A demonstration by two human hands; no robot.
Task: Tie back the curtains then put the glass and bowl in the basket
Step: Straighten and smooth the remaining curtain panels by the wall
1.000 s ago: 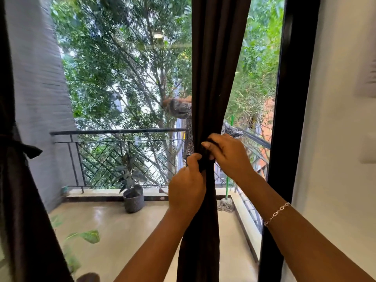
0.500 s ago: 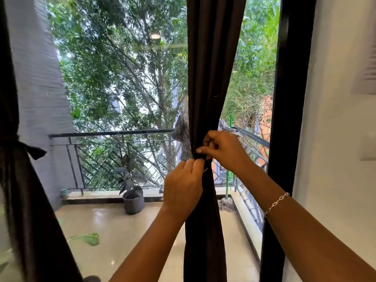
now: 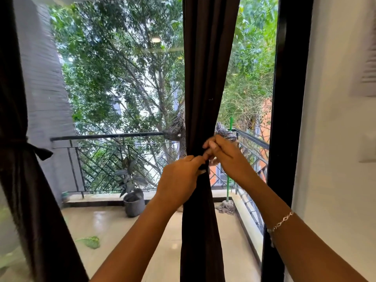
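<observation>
curtain at the left [image 3: 30, 180]: dark, hanging at the picture's left edge; cinched at its waist by a band [image 3: 38, 152] whose loose end pokes right
railing [image 3: 114, 135]: dark metal, across the balcony behind the glass; trees beyond it
potted plant [image 3: 133, 202]: on the balcony floor, at the railing's foot
left hand [image 3: 179, 180]: raised just left of the middle curtain; grip narrow, fingertips pinching dark cloth at the gathered waist; tie or curtain fold, cannot tell
middle curtain [image 3: 205, 78]: dark, hanging straight; bunched narrow where both hands meet it
right hand [image 3: 225, 157]: slightly higher, on the curtain's right side; fingers curled, grip closed on the same dark cloth
bracelet [image 3: 281, 220]: thin chain on the right wrist
mop [image 3: 225, 208]: green handle, head on the balcony floor
window frame [image 3: 284, 98]: black upright; pale wall [image 3: 335, 139] right of it
</observation>
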